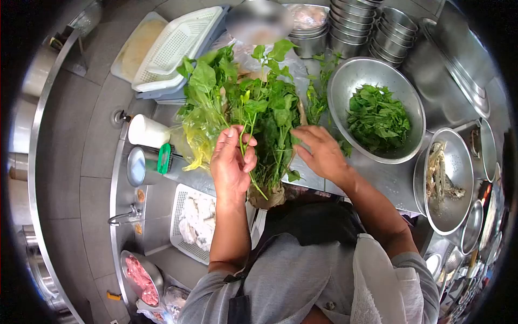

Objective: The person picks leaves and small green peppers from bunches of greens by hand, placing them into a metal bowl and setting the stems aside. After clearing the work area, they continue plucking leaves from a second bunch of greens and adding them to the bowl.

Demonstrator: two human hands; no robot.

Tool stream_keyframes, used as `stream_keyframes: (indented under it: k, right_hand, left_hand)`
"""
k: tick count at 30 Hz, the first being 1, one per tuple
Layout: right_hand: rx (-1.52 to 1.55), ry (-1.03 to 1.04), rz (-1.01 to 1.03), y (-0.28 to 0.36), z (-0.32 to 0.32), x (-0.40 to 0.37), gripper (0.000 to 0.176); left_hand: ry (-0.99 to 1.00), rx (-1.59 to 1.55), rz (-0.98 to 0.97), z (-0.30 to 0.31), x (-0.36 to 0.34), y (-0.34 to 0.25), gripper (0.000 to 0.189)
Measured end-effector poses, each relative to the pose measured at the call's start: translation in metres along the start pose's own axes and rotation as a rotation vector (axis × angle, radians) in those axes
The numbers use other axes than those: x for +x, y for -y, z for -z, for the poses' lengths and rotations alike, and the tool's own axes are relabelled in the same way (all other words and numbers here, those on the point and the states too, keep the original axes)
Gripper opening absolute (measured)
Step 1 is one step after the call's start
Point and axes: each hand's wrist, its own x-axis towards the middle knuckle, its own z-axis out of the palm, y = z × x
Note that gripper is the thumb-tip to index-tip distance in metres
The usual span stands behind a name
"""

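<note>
My left hand [232,164] is closed on a leafy green stem [259,188], its fingertips pinching it and the cut end pointing down toward me. Behind it on the metal counter lies a large bunch of leafy greens [278,110], partly on brown paper and plastic. My right hand [322,153] is beside the bunch's right edge, fingers loosely apart, with nothing visible in it. Right of that hand, a big steel bowl [340,81] contains plucked green leaves [379,116]. A yellow plastic bag [197,137] sits left of the bunch.
White baskets [167,51], a white container [147,131] and a green-edged brush [164,159] stand left. The sink holds a basket of pale food [197,218]; raw meat [142,281] is nearby. Stacked steel pots [352,24] are behind; a bowl with fish bones [441,173] stands right.
</note>
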Motion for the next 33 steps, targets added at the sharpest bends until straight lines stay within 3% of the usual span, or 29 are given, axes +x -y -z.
stream_keyframes:
  k: [4, 7, 11, 12, 17, 18, 19, 21, 26, 29, 30, 33]
  right_hand:
    - [-0.010, -0.280, -0.024, 0.020, 0.051, 0.029, 0.036]
    - [0.028, -0.303, -0.063, 0.014, 0.076, 0.041, 0.032]
    - [0.427, -0.287, -0.345, 0.000, 0.087, 0.025, 0.011]
    - [0.466, -0.366, -0.356, -0.001, 0.089, 0.020, 0.007]
    - [0.425, -0.546, -0.453, -0.068, 0.128, -0.010, 0.008]
    - [0.204, -0.502, -0.530, -0.077, 0.138, -0.017, 0.011]
    - [-0.228, -0.433, -0.532, -0.073, 0.151, -0.020, 0.019]
    - [-0.508, -0.472, -0.394, -0.068, 0.162, -0.026, 0.027]
    - [-0.373, -0.348, 0.045, 0.012, 0.153, -0.002, 0.034]
    - [-0.398, -0.277, 0.102, 0.019, 0.139, 0.011, 0.032]
    - [-0.380, -0.263, 0.125, 0.012, 0.135, 0.013, 0.022]
    - [-0.365, -0.271, 0.108, 0.005, 0.131, 0.010, 0.015]
  left_hand:
    - [0.131, -0.017, 0.085, -0.012, 0.002, 0.019, 0.017]
    - [0.215, -0.008, 0.155, -0.031, 0.003, 0.037, 0.011]
    - [0.242, 0.031, 0.226, -0.055, 0.007, 0.054, 0.009]
    - [0.248, 0.049, 0.221, -0.058, 0.008, 0.058, 0.010]
    - [0.188, 0.162, 0.197, -0.071, 0.013, 0.073, 0.011]
    - [0.192, 0.171, 0.187, -0.071, 0.013, 0.075, 0.012]
    - [0.200, 0.190, 0.174, -0.070, 0.014, 0.077, 0.012]
    - [0.214, 0.228, 0.147, -0.066, 0.015, 0.083, 0.011]
    - [0.209, 0.356, 0.065, -0.073, 0.013, 0.091, 0.009]
    - [0.203, 0.417, 0.034, -0.084, 0.009, 0.093, 0.008]
    - [0.209, 0.425, 0.043, -0.086, 0.008, 0.092, 0.008]
    - [0.236, 0.424, 0.035, -0.082, 0.009, 0.092, 0.008]
